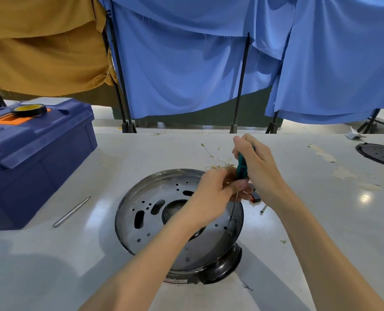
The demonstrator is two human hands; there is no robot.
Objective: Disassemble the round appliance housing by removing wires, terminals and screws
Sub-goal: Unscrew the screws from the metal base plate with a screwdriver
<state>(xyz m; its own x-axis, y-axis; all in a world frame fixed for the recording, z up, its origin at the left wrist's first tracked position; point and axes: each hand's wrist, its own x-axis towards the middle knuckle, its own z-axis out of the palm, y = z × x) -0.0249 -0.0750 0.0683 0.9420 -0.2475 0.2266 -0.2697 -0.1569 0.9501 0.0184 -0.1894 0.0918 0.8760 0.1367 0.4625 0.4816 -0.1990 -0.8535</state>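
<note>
Both hands are on one tool: the right hand [257,167] has its fingers curled round the top of a green-handled screwdriver [242,166], and the left hand [213,194] pinches it lower down, where handle meets shaft, to steady it. Everything sits on a white, scuffed worktable [52,254], with a dark blue plastic toolbox [36,167] at the far left. The round, shallow metal appliance housing [151,234], perforated with holes and slots and mounted on a black base, lies in the middle of the table right under the hands. It looks stiff and fairly heavy, unlikely to flex, though its polished surface and thin rim could be slippery and sharp-edged. The thick black base or the outer rim would probably be the safest places to hold it if it starts to turn. A slim grey metal rod [72,211] lies between toolbox and housing. Just beyond the far rim is a loose tangle of thin pale wires with brass terminals [213,157], light and limp. The screwdriver tip rests on a small screw [230,218] near the housing's right edge; another loose screw [263,208] lies on the table beside it.
</note>
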